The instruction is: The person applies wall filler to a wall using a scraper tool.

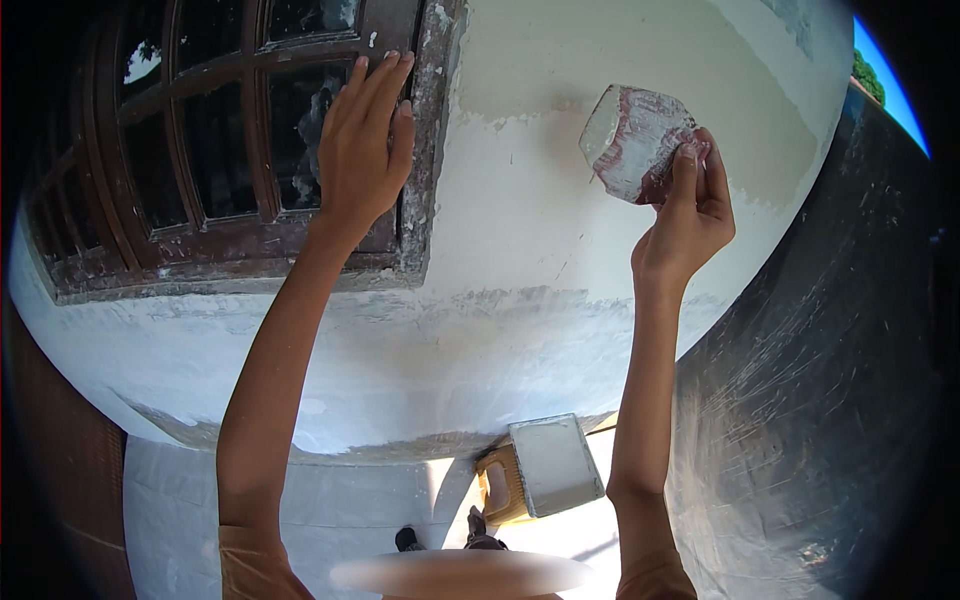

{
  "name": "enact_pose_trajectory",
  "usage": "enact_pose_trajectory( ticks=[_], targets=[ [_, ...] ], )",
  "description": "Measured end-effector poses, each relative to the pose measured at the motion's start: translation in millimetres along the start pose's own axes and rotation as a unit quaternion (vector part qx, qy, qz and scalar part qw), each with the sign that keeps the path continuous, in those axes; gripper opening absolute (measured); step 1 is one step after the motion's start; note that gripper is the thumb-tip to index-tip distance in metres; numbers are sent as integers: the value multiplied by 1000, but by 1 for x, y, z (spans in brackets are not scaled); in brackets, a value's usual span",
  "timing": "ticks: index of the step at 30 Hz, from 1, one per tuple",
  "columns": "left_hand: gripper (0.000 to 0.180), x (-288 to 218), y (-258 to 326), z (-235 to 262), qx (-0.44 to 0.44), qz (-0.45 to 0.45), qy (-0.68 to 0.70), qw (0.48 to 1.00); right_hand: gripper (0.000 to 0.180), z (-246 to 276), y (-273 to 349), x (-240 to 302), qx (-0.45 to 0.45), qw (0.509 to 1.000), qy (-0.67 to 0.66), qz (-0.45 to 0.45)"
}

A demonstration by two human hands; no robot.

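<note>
My left hand (pixel 366 150) lies with fingers stretched out against the right edge of the brown wooden window frame (pixel 420 150). It holds nothing. My right hand (pixel 690 215) is raised in front of the wall, thumb and fingers pinched on the lower right corner of a putty spreader (pixel 642 140). The spreader is flat and reddish, smeared with white putty, and tilted; a thick lump of putty sits along its left edge. Behind it the wall (pixel 520 200) is pale, with a greyer, damp-looking patch (pixel 740 90) at the upper right. I cannot tell whether the spreader touches the wall.
Below, a square tray (pixel 562 465) of white putty rests on a yellow plastic stool (pixel 502 485) by the wall's foot. My feet (pixel 478 525) stand beside it on a grey floor covering (pixel 350 500). Dark sheeting (pixel 800 400) runs along the right. Window panes (pixel 215 150) fill the upper left.
</note>
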State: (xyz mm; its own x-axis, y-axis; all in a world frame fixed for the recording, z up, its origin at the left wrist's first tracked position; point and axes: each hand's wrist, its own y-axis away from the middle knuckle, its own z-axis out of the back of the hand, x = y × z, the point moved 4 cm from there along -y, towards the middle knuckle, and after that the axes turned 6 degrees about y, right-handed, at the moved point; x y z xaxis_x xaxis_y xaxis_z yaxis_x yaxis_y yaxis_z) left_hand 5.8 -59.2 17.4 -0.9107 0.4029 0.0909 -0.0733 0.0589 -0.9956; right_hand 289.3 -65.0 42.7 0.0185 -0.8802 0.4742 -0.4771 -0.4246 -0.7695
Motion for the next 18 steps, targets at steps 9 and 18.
enact_pose_trajectory(
  ticks=[9, 18],
  targets=[
    [40, -64, 11, 12, 23, -9, -14, 1000, 35, 68, 2, 3, 7, 1000, -1, -16],
    [41, -165, 61, -3, 73, 35, -60, 995, 34, 186, 4, -29, 72, 991, -6, -112]
  ],
)
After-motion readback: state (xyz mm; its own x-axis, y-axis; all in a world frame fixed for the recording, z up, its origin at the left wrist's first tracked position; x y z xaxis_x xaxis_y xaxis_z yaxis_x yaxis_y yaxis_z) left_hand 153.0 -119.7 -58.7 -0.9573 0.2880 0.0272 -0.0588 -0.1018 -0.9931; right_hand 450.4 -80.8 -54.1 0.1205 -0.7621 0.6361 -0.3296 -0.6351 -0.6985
